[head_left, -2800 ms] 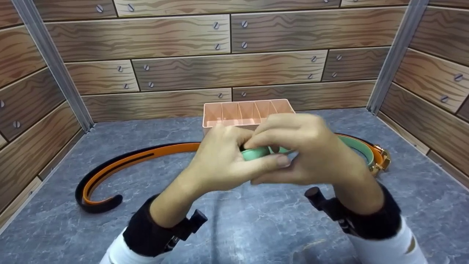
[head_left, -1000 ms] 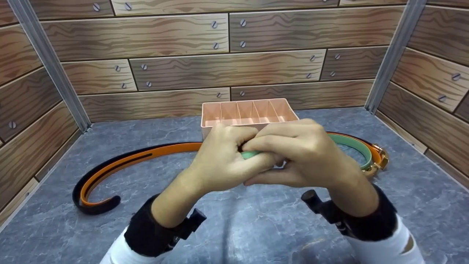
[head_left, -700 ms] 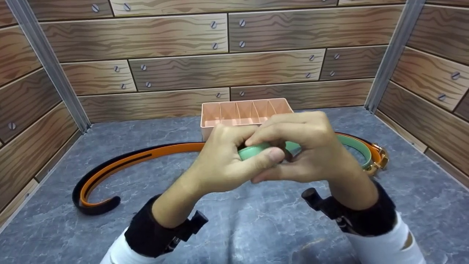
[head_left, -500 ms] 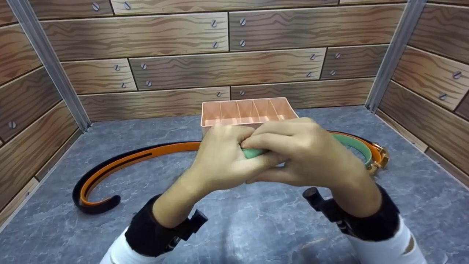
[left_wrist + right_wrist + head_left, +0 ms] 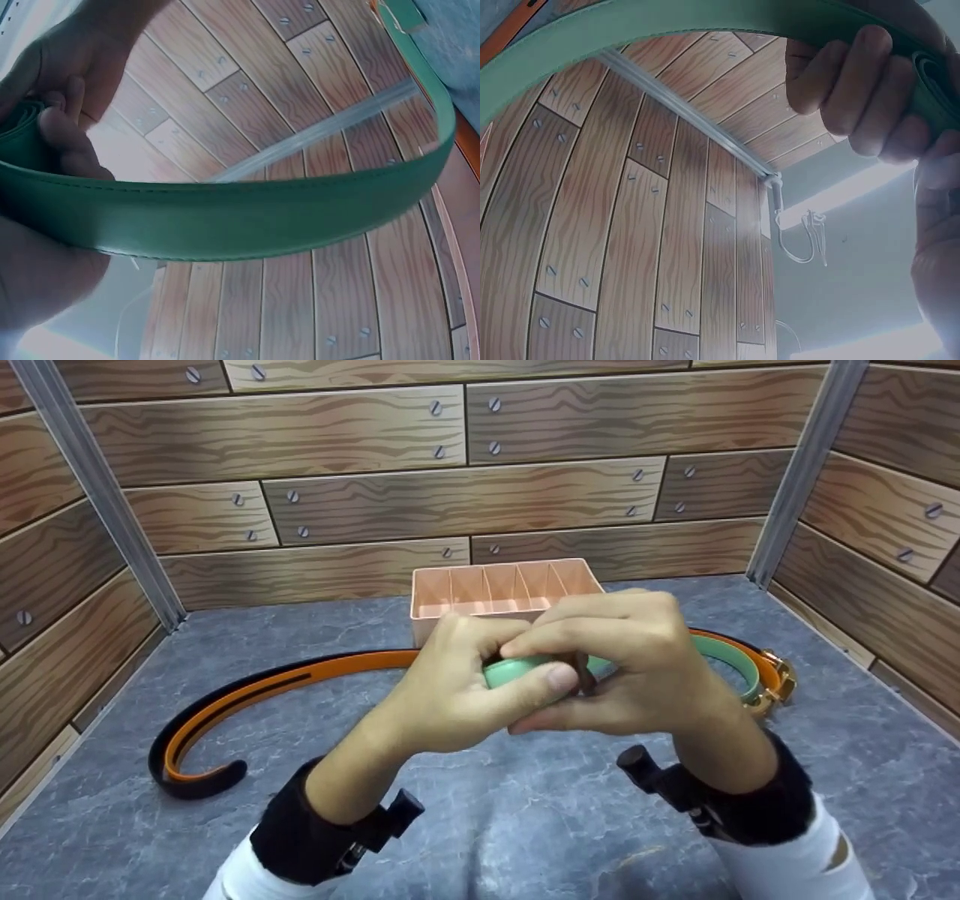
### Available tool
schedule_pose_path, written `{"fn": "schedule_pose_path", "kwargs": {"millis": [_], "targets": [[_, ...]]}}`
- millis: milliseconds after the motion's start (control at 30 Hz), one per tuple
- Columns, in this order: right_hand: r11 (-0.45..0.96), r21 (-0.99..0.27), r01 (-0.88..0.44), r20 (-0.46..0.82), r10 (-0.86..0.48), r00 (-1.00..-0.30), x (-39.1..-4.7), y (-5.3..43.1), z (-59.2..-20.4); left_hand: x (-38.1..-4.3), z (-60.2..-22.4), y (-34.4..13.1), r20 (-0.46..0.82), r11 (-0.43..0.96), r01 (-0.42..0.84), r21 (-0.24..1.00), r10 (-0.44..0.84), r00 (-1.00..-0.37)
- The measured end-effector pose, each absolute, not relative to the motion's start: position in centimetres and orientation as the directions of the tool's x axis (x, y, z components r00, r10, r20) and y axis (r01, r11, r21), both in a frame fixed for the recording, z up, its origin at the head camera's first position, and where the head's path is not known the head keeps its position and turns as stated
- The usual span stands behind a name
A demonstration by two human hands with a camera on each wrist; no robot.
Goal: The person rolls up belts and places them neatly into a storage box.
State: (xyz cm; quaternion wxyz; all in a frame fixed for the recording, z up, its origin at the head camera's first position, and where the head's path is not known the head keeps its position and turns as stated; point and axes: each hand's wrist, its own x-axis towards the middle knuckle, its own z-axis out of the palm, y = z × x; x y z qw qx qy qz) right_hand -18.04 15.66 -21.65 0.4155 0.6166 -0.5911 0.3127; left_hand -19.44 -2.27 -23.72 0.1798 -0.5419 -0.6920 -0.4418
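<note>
A green belt [image 5: 225, 221] is wound into a tight roll between both hands, which are held up over the table. My left hand [image 5: 461, 690] grips the roll, its thumb lying along the near side. From the right, my right hand [image 5: 634, 664] curls its fingers over the green roll [image 5: 511, 671]. The unrolled strap [image 5: 667, 19] curves away from the hands, and its far stretch [image 5: 727, 658] lies at the right. Beside it, an orange and black belt [image 5: 352, 664] stretches across the table. Much of the roll is hidden by the fingers.
A pink box [image 5: 484, 626] with several compartments stands behind the hands. Gold buckle hardware [image 5: 780, 682] lies at the right on the grey tabletop [image 5: 420, 840]. Wood-patterned walls [image 5: 465, 502] enclose the back and sides.
Half a second ago the right fingers lay lower, covering the left thumb's tip. They have since lifted back up and to the right, exposing more of the green roll. The orange belt stays put.
</note>
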Motion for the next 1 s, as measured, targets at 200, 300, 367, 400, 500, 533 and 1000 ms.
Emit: {"fn": "schedule_pose_path", "kwargs": {"millis": [200, 300, 367, 400, 500, 533, 1000], "targets": [[0.161, 0.216, -0.963, 0.809, -0.581, 0.084, -17.5, 15.9, -21.7, -18.9, -23.8, -2.1, 0.729, 0.407, 0.862, 0.301, 0.485, -0.483], [0.288, 0.308, -0.907, 0.755, -0.654, 0.049, -17.2, 15.8, -21.9, -18.7, -23.9, -2.2, 0.736, 0.599, 0.774, 0.207, 0.425, -0.527], [0.335, 0.347, -0.876, 0.724, -0.689, 0.023, -17.0, 15.7, -22.2, -18.6, -24.0, -2.2, 0.727, 0.66, 0.73, 0.178, 0.411, -0.549], [0.343, 0.356, -0.869, 0.716, -0.697, 0.018, -17.0, 15.6, -22.3, -18.5, -24.0, -2.3, 0.722, 0.672, 0.72, 0.173, 0.411, -0.557], [0.313, 0.338, -0.887, 0.729, -0.684, 0.036, -17.1, 15.5, -22.3, -18.6, -24.1, -2.4, 0.714, 0.638, 0.75, 0.173, 0.443, -0.542], [0.292, 0.328, -0.899, 0.739, -0.672, 0.051, -17.1, 15.6, -22.3, -18.7, -24.1, -2.5, 0.713, 0.611, 0.771, 0.181, 0.459, -0.531], [0.134, 0.149, -0.98, 0.793, -0.609, 0.037, -17.6, 15.6, -22.0, -19.7, -23.7, -2.5, 0.721, 0.116, 0.923, 0.368, 0.591, -0.361]]}}
